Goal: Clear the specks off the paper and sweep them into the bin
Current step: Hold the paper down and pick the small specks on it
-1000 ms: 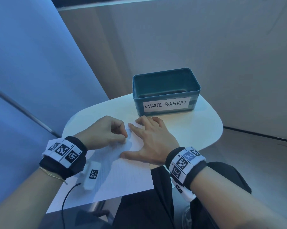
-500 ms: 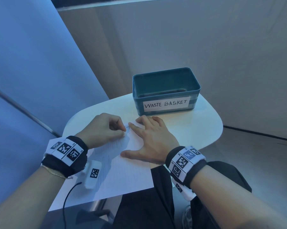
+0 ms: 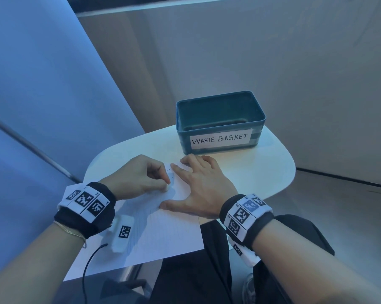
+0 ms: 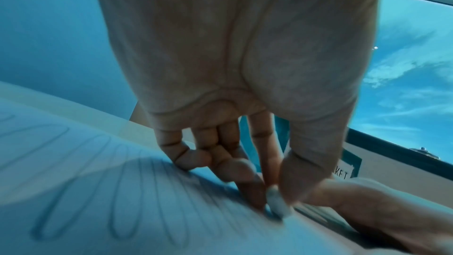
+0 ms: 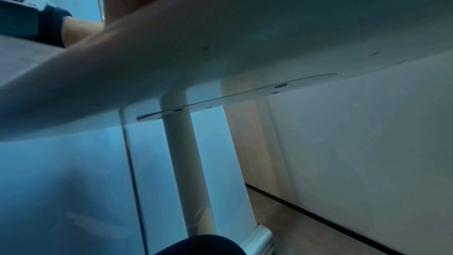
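Observation:
A white sheet of paper (image 3: 163, 233) lies on the small white table (image 3: 261, 172). My left hand (image 3: 163, 185) rests on the sheet's far part and pinches a small white eraser (image 4: 277, 204) between thumb and fingers, its tip on the paper. Looping pencil lines (image 4: 122, 191) cover the sheet near that hand. My right hand (image 3: 198, 183) lies flat on the paper's far right corner, fingers spread, just in front of the teal bin (image 3: 220, 126) labelled WASTE BASKET. No specks are visible. The right wrist view shows only the table's underside (image 5: 269, 36).
A white device with a square marker (image 3: 122, 233) and its black cable (image 3: 90, 260) lie on the paper's left edge. A blue partition (image 3: 42, 95) stands to the left and a pale wall behind. The table's post (image 5: 183, 152) drops to the floor.
My left hand has shifted a little away and back towards me on the paper, still pinching the eraser. The right hand has stayed flat in place.

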